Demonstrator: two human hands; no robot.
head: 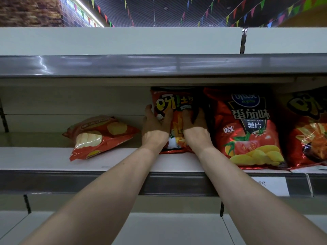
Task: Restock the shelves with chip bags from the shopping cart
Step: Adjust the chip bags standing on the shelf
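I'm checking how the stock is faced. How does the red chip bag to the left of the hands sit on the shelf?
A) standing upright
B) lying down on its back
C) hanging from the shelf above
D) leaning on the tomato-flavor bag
B: the ridged-chip bag lies front-up on the shelf, left of the fries-print bag that the left hand and right hand grip upright.

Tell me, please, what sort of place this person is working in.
Most likely a supermarket aisle: a long metal shelf with a price label on its front rail, a tomato chip bag standing facing out, and coloured bunting under the ceiling. Left hand and right hand grip a fries bag.
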